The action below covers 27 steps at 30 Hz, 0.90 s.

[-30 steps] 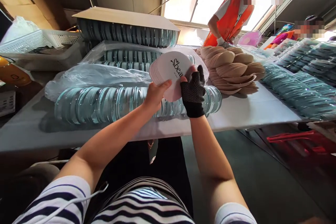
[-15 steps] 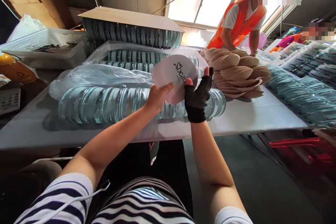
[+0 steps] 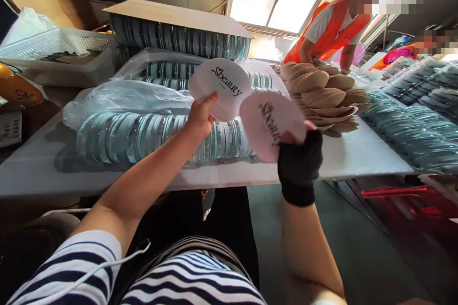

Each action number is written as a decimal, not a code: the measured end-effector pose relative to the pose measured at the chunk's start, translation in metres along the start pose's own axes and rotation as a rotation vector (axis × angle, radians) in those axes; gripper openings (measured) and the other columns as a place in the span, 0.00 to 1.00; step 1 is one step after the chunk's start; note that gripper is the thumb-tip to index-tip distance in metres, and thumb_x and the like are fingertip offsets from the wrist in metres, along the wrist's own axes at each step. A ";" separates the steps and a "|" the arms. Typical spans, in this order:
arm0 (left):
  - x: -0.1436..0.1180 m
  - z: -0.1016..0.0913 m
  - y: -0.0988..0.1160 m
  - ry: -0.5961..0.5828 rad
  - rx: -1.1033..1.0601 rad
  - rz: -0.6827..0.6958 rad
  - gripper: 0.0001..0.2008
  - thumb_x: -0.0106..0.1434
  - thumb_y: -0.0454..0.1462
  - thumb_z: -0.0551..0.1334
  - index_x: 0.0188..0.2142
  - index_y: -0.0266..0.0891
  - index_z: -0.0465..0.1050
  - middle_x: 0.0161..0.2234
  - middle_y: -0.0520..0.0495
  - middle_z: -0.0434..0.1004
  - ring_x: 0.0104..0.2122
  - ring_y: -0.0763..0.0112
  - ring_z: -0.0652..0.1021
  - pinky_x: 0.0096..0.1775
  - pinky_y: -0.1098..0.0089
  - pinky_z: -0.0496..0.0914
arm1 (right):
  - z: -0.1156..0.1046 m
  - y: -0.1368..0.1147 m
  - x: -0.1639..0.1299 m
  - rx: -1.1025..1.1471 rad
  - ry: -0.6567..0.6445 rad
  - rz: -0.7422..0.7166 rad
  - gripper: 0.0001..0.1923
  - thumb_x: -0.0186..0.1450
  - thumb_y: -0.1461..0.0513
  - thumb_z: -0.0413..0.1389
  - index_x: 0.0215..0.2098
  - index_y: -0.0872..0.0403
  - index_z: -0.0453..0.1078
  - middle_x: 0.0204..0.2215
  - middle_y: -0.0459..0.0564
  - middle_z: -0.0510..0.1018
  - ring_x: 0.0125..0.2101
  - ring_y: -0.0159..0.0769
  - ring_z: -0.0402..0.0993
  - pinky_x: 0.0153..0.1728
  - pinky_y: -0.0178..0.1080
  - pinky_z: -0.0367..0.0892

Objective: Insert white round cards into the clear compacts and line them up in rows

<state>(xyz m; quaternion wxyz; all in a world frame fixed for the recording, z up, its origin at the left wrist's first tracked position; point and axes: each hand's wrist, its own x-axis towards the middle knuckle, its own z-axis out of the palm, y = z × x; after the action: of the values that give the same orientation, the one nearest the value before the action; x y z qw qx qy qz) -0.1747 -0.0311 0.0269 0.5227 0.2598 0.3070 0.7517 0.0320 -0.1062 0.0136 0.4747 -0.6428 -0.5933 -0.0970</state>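
The left hand [image 3: 199,116], bare, grips a thick stack of round cards [image 3: 219,88] from below, thumb pressed on the top face, and holds it just above the table [image 3: 339,155]. The right hand [image 3: 299,159], in a dark fingerless glove, pinches a single round card [image 3: 270,124] at its lower edge and holds it apart from the stack, toward four o'clock of it, tilted with its print turned sideways. Judging by this, one card is off the stack and in hand, while the stack remains thick, so most of the cards seem left to go. The top card of the stack reads "Sbeauty" in dark letters with a smaller line under it too small to read; the loose card carries the same word. Below both hands a long row of clear round lids [image 3: 150,136] lies on the table, with more rows in plastic at twelve o'clock. At two o'clock sits a heap of beige pads [image 3: 324,93], and beyond it a person in an orange vest [image 3: 331,28] bends over the table.
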 end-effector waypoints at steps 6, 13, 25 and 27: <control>0.018 0.001 -0.003 -0.011 -0.045 -0.127 0.20 0.56 0.30 0.67 0.49 0.40 0.74 0.47 0.44 0.80 0.54 0.58 0.75 0.56 0.56 0.70 | -0.034 -0.002 -0.054 -0.205 -0.451 -0.203 0.18 0.69 0.57 0.47 0.51 0.54 0.71 0.26 0.50 0.80 0.21 0.34 0.71 0.21 0.33 0.53; 0.018 0.003 -0.009 0.027 -0.058 -0.105 0.22 0.58 0.28 0.65 0.52 0.39 0.72 0.43 0.44 0.81 0.53 0.58 0.76 0.56 0.56 0.70 | 0.015 -0.057 -0.028 -0.365 -0.716 -0.204 0.18 0.70 0.57 0.45 0.54 0.50 0.67 0.25 0.51 0.79 0.24 0.38 0.75 0.24 0.33 0.54; 0.016 0.002 -0.014 -0.049 -0.036 -0.092 0.16 0.55 0.30 0.66 0.45 0.35 0.75 0.46 0.42 0.80 0.55 0.56 0.74 0.57 0.56 0.67 | 0.027 -0.033 -0.048 -0.053 -0.622 -0.059 0.14 0.69 0.57 0.45 0.38 0.55 0.69 0.32 0.52 0.80 0.31 0.37 0.76 0.29 0.34 0.57; 0.017 0.003 -0.016 -0.053 -0.032 -0.092 0.16 0.55 0.30 0.66 0.44 0.35 0.76 0.45 0.42 0.81 0.54 0.57 0.75 0.57 0.56 0.67 | 0.044 -0.042 -0.048 -0.104 -0.620 -0.100 0.13 0.69 0.58 0.45 0.40 0.54 0.70 0.33 0.52 0.81 0.31 0.36 0.76 0.29 0.34 0.55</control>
<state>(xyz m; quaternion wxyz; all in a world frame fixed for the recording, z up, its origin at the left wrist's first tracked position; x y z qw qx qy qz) -0.1677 -0.0106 0.0184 0.5687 0.2566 0.2926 0.7246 -0.0368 -0.1131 -0.0220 0.2324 -0.6353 -0.7348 0.0504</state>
